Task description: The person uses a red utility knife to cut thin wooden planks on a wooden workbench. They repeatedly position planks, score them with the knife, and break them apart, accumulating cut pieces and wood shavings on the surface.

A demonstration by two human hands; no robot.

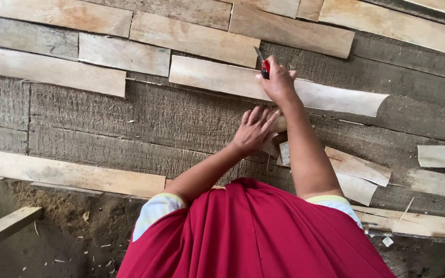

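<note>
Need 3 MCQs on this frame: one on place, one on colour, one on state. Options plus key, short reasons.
1. Where does the right hand work?
A. on the pale veneer strip
B. on the dirt floor
C. on the red cloth

2. What colour is the handle of the cutter?
A. blue
B. red
C. yellow

3. How is the left hand?
A. closed in a fist
B. lifted clear of the wood
C. flat, fingers spread, pressing down on small wood pieces

Key:
1 A: the hand rests at the strip's upper edge.
2 B: red shows above the fingers, with a dark blade tip beyond.
3 C: the palm lies open on the pieces, on the rough grey boards.
</note>
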